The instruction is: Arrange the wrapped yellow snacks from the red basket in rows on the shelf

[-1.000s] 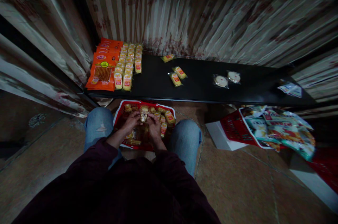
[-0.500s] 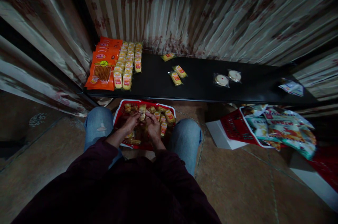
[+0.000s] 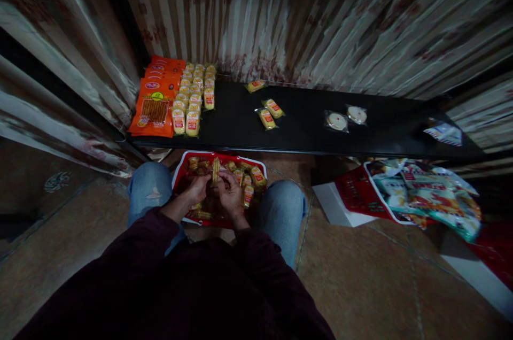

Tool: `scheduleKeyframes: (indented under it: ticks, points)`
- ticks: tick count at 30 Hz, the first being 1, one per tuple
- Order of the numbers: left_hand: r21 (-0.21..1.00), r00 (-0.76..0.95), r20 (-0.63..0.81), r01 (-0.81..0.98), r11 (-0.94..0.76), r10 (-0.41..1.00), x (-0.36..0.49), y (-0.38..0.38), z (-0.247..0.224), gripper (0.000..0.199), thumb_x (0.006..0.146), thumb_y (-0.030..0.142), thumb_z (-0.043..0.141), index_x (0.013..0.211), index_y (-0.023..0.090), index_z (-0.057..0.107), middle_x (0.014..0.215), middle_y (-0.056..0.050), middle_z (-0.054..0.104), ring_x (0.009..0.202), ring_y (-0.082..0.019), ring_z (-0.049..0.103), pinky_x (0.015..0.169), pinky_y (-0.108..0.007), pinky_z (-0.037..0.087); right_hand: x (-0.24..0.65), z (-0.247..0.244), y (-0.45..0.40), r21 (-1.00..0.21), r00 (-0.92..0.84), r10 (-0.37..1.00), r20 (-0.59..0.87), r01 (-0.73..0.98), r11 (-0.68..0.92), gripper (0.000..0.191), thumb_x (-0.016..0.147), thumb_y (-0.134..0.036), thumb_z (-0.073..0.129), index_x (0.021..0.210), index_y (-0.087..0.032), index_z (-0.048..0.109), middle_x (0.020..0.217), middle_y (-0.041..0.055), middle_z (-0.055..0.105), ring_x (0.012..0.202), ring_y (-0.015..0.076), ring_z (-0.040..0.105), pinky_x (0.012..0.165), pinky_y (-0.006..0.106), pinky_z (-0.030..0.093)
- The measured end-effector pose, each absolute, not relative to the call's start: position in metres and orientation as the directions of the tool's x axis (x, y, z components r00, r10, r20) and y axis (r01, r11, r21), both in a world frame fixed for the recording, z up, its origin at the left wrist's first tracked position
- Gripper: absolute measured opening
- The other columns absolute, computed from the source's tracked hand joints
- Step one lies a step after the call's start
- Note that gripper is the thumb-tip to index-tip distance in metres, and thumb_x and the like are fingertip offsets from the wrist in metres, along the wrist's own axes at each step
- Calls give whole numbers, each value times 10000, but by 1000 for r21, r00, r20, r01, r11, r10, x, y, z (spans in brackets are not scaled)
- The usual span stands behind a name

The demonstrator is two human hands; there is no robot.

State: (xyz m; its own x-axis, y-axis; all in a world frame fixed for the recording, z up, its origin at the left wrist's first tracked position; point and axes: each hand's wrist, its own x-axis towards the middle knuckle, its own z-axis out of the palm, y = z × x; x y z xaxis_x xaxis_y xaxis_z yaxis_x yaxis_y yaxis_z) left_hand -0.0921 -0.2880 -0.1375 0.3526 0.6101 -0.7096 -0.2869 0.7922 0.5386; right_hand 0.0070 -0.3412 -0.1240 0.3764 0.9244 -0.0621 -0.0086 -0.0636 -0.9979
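Note:
Between my knees stands a red basket (image 3: 180, 171) with a white rim, holding several small wrapped snack cakes (image 3: 257, 176). Above it both hands grip one wrapped snack cake (image 3: 216, 170), turned edge-on so its layered side shows. My left hand (image 3: 199, 188) pinches it from the left. My right hand (image 3: 230, 193) closes on it from the right, fingers bent. The fingertips are partly hidden behind the packet.
On a black shelf (image 3: 304, 129) ahead are orange snack bags (image 3: 154, 99), rows of wrapped cakes (image 3: 193, 99), three loose cakes, two round white packets (image 3: 336, 121) and a blue-white packet (image 3: 443, 132). A red basket of bags (image 3: 356, 190) sits right. Curtains (image 3: 256, 14) hang behind.
The snack cake in my hands has been turned from its flat face to its narrow edge. My right hand has shifted slightly left; things on the shelf stay put.

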Motion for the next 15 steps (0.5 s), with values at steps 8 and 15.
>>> scheduleKeyframes:
  ticks: [8,15]
  points:
    - [563,312,-688,-341,753,656,-87,-288,-137,181,735,264,582,861,144,634,812,-65,700,779,-185,651,651,-277,507,14,-129,-341,-987,405,914,29,154,-37,198,756,-338,596,897,-210,651,948,53,621,891,179,573,818,304,462]
    - [559,362,-637,-391,731,681,-91,-288,-135,179,709,233,607,854,130,625,835,-86,691,784,-185,643,628,-268,512,19,-142,-344,-972,433,901,-13,207,-113,230,761,-334,555,915,-188,642,938,66,648,873,189,595,811,313,458]
